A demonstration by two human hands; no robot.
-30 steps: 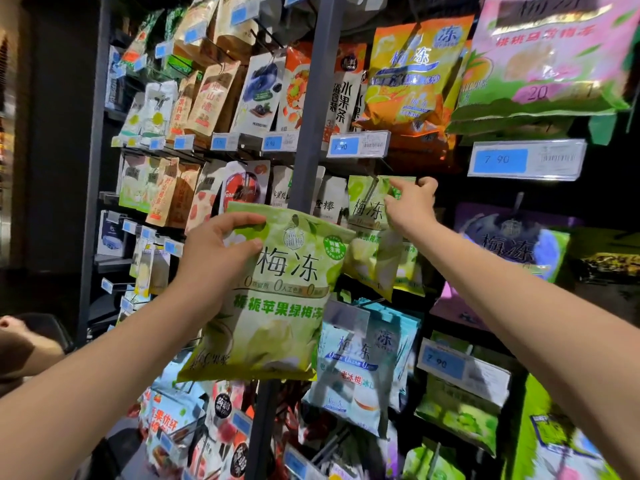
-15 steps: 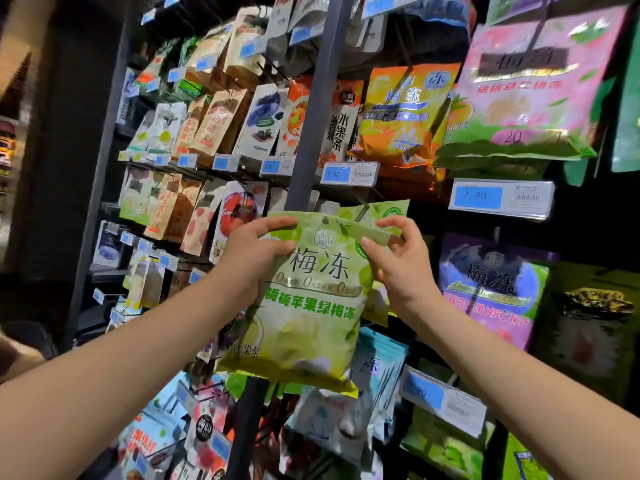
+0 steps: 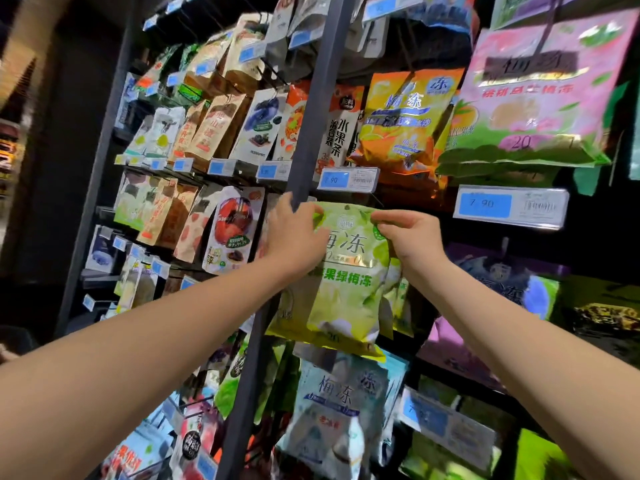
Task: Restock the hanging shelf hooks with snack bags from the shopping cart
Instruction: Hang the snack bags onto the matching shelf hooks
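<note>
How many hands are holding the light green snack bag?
2. The left hand grips the green bag at its top left corner; the right hand pinches its top right corner.

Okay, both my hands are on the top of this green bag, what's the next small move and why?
Probably slide the green bag straight back onto its hook: the left hand and right hand hold its top corners just below the price tag, though the hook itself is hidden.
</note>
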